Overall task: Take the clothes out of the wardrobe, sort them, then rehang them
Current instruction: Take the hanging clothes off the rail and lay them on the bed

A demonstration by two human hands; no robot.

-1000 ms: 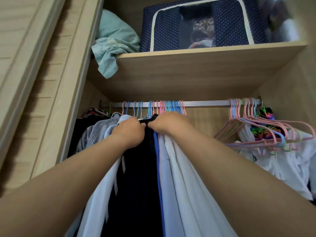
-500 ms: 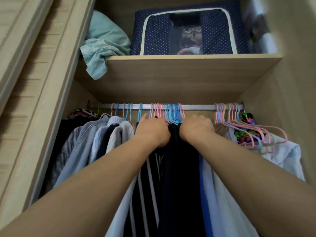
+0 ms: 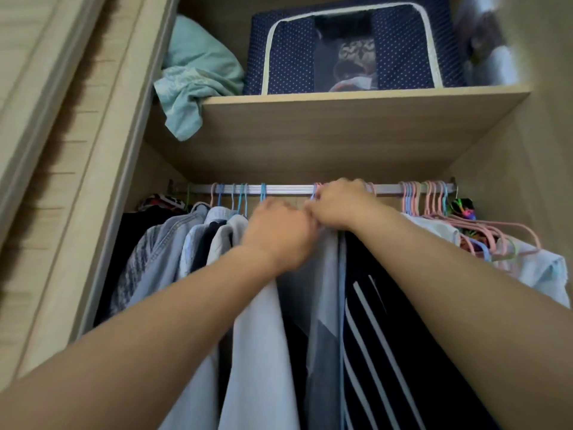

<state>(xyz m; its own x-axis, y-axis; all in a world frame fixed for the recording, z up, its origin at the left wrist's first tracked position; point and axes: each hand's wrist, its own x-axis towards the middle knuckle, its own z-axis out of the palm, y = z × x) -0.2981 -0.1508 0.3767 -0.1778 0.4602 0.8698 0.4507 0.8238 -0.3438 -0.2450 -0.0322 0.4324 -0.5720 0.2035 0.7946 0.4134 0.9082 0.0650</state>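
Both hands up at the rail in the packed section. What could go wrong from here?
1. The hooks sit bunched on the rail; the right hand may well pull off more than one at once.
2. The empty pink hangers hang tangled at the right end, so sliding clothes that way could snag them.
3. The teal cloth overhangs the shelf; a bump might drop it.

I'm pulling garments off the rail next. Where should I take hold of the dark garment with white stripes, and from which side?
Probably at its top, by the hanger hook under the rail, coming from the front and below. The dark striped garment hangs straight down, packed against the pale garment, so its sides give no opening. The right hand is already up there; the left hand is beside it.
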